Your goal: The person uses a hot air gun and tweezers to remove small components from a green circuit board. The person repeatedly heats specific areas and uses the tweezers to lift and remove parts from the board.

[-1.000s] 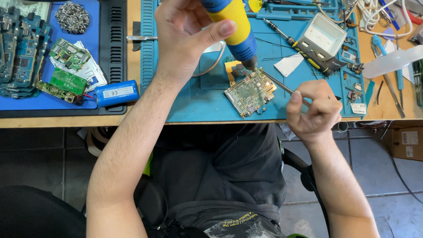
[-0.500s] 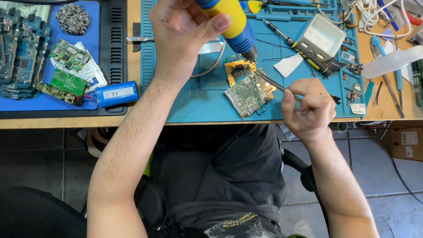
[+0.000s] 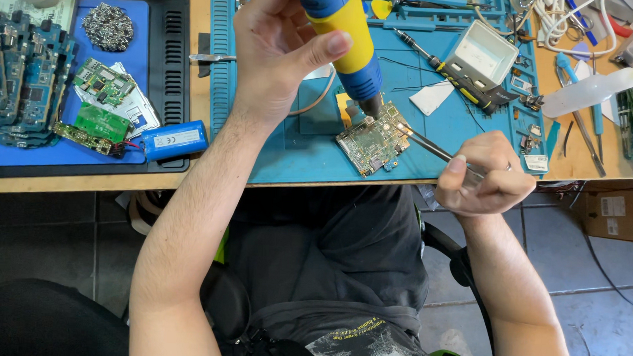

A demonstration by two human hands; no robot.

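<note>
Two hands are at work over the blue mat (image 3: 296,163) on the counter (image 3: 78,182). Left hand (image 3: 279,54) is wrapped around a yellow and blue hot-air tool (image 3: 346,39), thumb pressed along the barrel, its dark nozzle pointing down just above the top edge of the green circuit board (image 3: 372,141). That board lies tilted on the mat, near the front edge of the counter. Right hand (image 3: 486,175) is clenched on a pair of tweezers (image 3: 426,145), and their tips reach the board's right corner; whether they actually pinch a part there is hard to tell. Off to the left, a blue battery cell (image 3: 174,139) lies beside a heap of other circuit boards (image 3: 25,76), well apart from the action.
</note>
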